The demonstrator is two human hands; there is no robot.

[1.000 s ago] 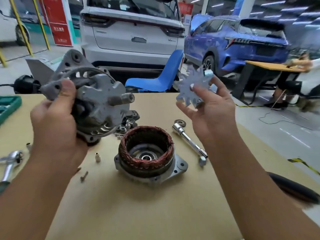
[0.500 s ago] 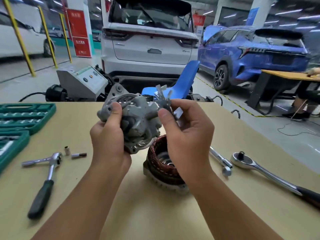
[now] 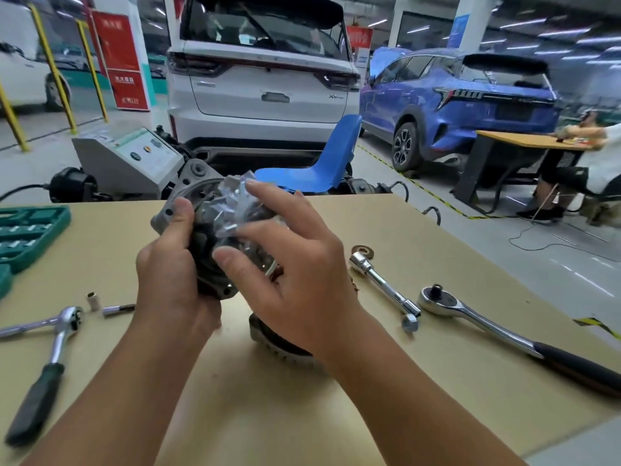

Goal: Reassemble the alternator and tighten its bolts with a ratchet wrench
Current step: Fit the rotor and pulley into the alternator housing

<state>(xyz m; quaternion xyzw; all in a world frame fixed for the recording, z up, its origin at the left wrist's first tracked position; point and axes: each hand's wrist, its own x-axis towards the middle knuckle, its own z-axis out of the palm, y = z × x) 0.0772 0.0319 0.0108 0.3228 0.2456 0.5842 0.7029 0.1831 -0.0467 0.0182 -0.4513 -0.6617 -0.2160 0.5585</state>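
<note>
My left hand [image 3: 171, 277] grips the grey alternator front housing [image 3: 188, 196], held up above the table. My right hand [image 3: 292, 274] has its fingers spread round the silver fan disc [image 3: 232, 210], which sits blurred against the housing's face. The stator half with copper windings [image 3: 282, 348] lies on the table below, mostly hidden by my right wrist. A large ratchet wrench [image 3: 504, 331] lies to the right, and a chrome extension bar [image 3: 383, 284] beside it.
Left of my arms lie a smaller ratchet [image 3: 50, 348], a small socket [image 3: 92, 300] and a bit [image 3: 117, 309]. A green socket case [image 3: 27, 233] sits at the left edge. A washer [image 3: 364, 251] rests near the extension bar. A blue chair [image 3: 322, 163] and parked cars stand behind the table.
My right hand brought the fan disc from the air at the right onto the housing's shaft. Both hands came together and lowered toward the table's middle.
</note>
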